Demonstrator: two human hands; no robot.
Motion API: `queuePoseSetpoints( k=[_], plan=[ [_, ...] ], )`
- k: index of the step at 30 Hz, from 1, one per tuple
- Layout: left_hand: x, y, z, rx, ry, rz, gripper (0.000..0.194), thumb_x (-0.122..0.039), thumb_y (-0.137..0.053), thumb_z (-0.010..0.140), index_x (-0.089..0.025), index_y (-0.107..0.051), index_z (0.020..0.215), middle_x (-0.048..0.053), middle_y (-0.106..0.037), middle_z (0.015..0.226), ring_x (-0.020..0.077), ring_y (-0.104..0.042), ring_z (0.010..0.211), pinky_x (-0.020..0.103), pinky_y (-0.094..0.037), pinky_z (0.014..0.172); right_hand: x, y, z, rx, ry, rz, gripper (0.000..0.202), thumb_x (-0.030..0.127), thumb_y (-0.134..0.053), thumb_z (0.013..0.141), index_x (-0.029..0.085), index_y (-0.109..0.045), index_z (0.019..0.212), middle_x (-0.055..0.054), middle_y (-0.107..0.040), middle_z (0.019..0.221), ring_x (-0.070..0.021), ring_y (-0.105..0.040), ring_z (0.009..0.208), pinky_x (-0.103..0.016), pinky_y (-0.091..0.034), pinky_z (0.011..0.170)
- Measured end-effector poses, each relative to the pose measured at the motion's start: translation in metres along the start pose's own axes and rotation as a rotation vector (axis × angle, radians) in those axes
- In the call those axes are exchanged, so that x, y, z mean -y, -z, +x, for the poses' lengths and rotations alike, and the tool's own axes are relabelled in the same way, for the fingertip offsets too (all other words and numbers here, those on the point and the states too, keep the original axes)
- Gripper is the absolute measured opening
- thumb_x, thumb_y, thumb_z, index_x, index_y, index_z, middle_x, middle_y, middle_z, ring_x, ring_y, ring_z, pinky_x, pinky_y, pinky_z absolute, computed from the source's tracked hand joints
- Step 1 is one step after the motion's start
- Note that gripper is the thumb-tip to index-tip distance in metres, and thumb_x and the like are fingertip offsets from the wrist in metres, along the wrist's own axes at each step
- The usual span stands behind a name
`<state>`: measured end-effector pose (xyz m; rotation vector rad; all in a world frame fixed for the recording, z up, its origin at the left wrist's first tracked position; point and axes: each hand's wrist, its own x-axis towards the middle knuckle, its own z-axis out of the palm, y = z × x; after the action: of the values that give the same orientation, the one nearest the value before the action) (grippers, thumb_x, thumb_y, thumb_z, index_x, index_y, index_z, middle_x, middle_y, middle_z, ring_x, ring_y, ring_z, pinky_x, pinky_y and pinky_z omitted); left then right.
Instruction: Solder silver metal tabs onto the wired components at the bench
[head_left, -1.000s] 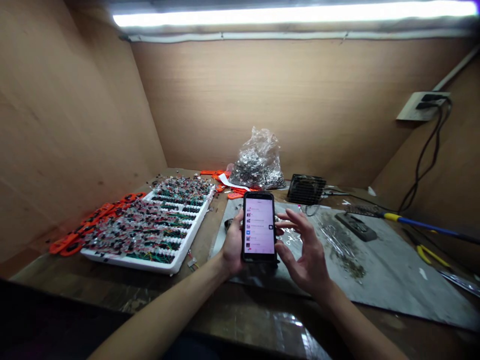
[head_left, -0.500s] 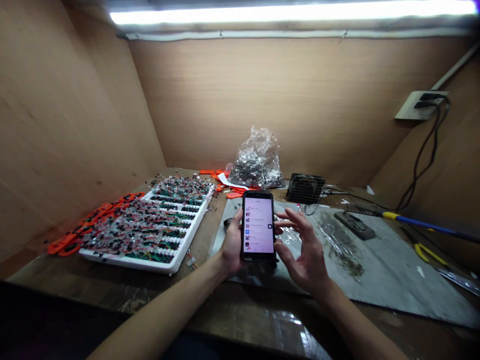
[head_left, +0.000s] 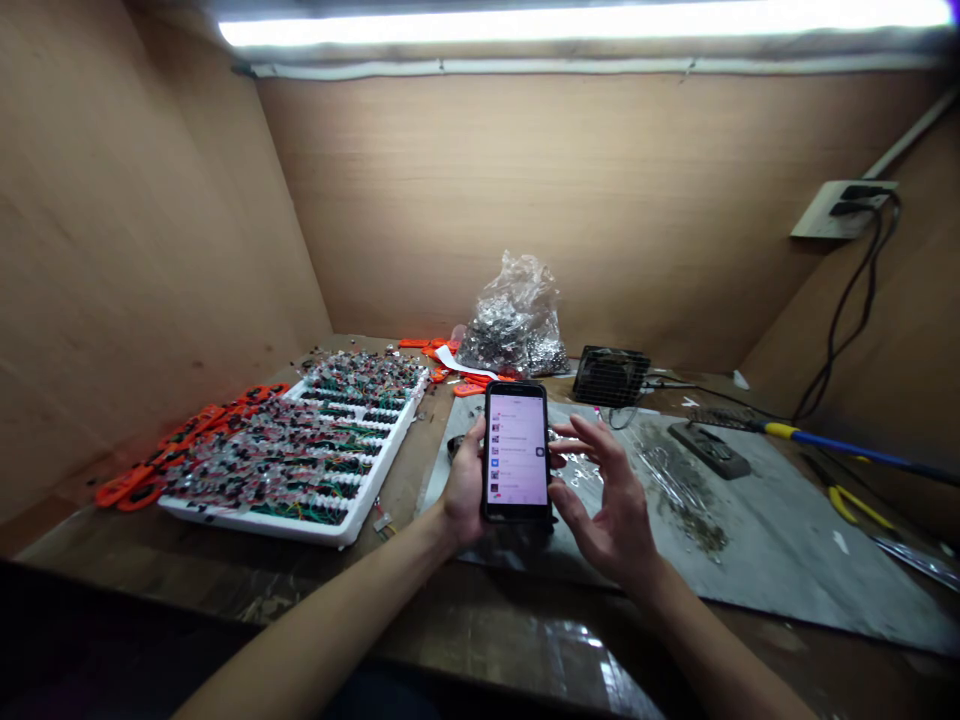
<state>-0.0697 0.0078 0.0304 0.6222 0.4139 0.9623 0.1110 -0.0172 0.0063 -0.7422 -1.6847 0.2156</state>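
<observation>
A black smartphone (head_left: pixel 517 450) stands upright in the middle of the view, its lit screen showing a list too small to read. My left hand (head_left: pixel 466 490) is closed around its left side; the fingers behind it are hidden. At the phone's right edge is my right hand (head_left: pixel 606 500), thumb and fingers apart and bent, holding nothing. Whether its fingertips touch the phone I cannot tell. Behind the phone lies a grey mat (head_left: pixel 787 540) with shiny small metal pieces (head_left: pixel 581 468) partly covered by the right hand.
Left stands a white foam tray (head_left: pixel 375 490) of wired parts, beside orange plastic pieces (head_left: pixel 135 482). A clear bag of metal parts (head_left: pixel 514 325) and a small black fan (head_left: pixel 611 375) are behind. Right lie a soldering iron (head_left: pixel 847 450), yellow-handled pliers (head_left: pixel 844 505) and a dark holder (head_left: pixel 709 450).
Both hands and the phone keep practically the same place. Nothing was taken hold of or let go.
</observation>
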Motion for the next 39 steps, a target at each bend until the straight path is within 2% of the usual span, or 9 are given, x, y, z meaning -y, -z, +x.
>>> queuePoseSetpoints(
  k=[15, 24, 29, 39],
  plan=[
    [0.0023, 0.0027, 0.0014, 0.009, -0.007, -0.003, 0.073, -0.063, -0.038, 0.103, -0.004, -0.065, 0.137, 0.025, -0.077, 0.117, 0.0368, -0.075, 0.109, 0.048, -0.058, 0.098, 0.0013, 0.0006, 0.0015, 0.002, 0.005, -0.011, 0.069, 0.031, -0.069, 0.094, 0.03, -0.04, 0.157, -0.012, -0.066, 0.138, -0.0303, -0.074, 0.106, -0.076, -0.026, 0.123],
    [0.0028, 0.0053, 0.0012, -0.036, -0.022, -0.026, 0.067, -0.059, -0.043, 0.104, -0.006, -0.065, 0.137, 0.022, -0.077, 0.12, 0.0328, -0.075, 0.107, 0.042, -0.058, 0.096, 0.0013, -0.0002, 0.0006, 0.006, -0.009, 0.02, 0.07, 0.028, -0.07, 0.094, 0.03, -0.04, 0.157, -0.013, -0.064, 0.141, -0.0297, -0.073, 0.107, -0.079, -0.026, 0.123],
    [0.0035, 0.0067, 0.0014, 0.03, -0.016, -0.032, 0.07, -0.061, -0.042, 0.103, -0.005, -0.063, 0.14, 0.024, -0.076, 0.123, 0.0339, -0.075, 0.107, 0.043, -0.058, 0.094, 0.0004, 0.0002, -0.0001, 0.005, -0.002, 0.012, 0.07, 0.03, -0.07, 0.094, 0.03, -0.04, 0.157, -0.013, -0.064, 0.14, -0.0297, -0.073, 0.107, -0.078, -0.026, 0.124],
    [0.0023, 0.0029, 0.0008, 0.035, -0.009, -0.008, 0.074, -0.061, -0.033, 0.105, -0.004, -0.064, 0.139, 0.024, -0.076, 0.119, 0.0322, -0.075, 0.104, 0.04, -0.058, 0.09, 0.0008, 0.0001, 0.0001, 0.002, 0.002, 0.0, 0.07, 0.03, -0.07, 0.094, 0.03, -0.04, 0.157, -0.013, -0.064, 0.139, -0.0306, -0.073, 0.108, -0.077, -0.033, 0.12]
  ],
)
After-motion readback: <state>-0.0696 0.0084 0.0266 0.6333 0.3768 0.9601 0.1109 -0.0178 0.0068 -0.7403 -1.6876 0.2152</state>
